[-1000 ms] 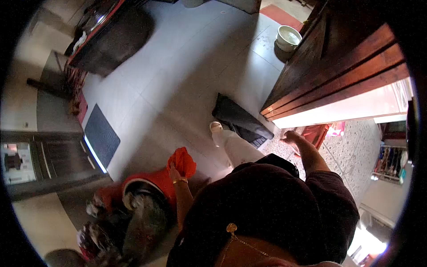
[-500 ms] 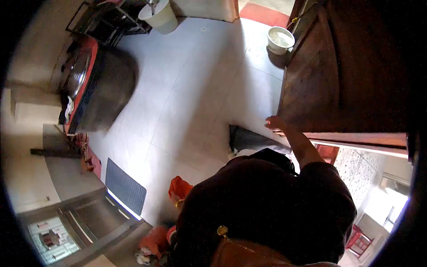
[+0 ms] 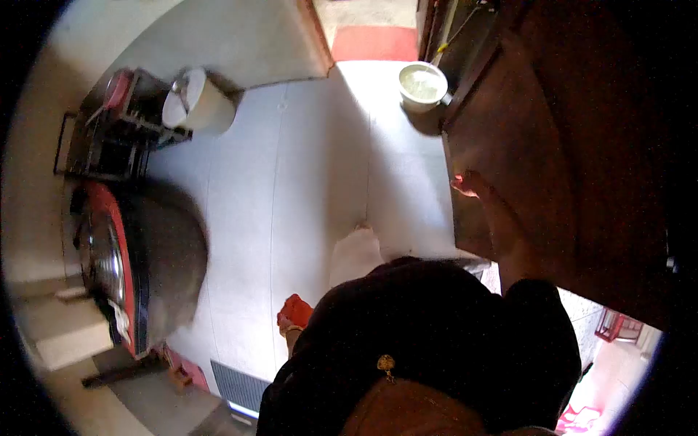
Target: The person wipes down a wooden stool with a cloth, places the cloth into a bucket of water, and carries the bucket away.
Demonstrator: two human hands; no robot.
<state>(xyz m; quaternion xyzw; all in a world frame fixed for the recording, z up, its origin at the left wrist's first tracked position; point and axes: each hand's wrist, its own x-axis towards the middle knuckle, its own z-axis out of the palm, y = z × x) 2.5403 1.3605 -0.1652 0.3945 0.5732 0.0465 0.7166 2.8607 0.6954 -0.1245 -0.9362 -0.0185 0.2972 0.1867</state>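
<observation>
My right hand (image 3: pixel 466 184) is raised in front of a dark wooden door (image 3: pixel 523 138), close to its long edge. Its fingers look curled, but whether they grip the door is unclear. Low on the left, my left hand (image 3: pixel 294 312) hangs beside my body, strongly reddish in colour, with a band at the wrist. Its fingers look closed, and anything inside them is hidden. A pale leg or foot (image 3: pixel 356 251) shows on the floor ahead of my dark top.
A pale bucket of cloudy liquid (image 3: pixel 422 86) stands by the door. Left are a large round stove-like block with a red rim (image 3: pixel 120 240), a white bin (image 3: pixel 203 105) and a black rack (image 3: pixel 116 138). A grey mat (image 3: pixel 236 381) lies lower left. Ahead is a doorway with a red mat (image 3: pixel 374 43).
My view has turned, and the stove-like block and bin sit lower in it. My right hand has moved from beside the door's lower corner to in front of its panel. A pale foot has appeared.
</observation>
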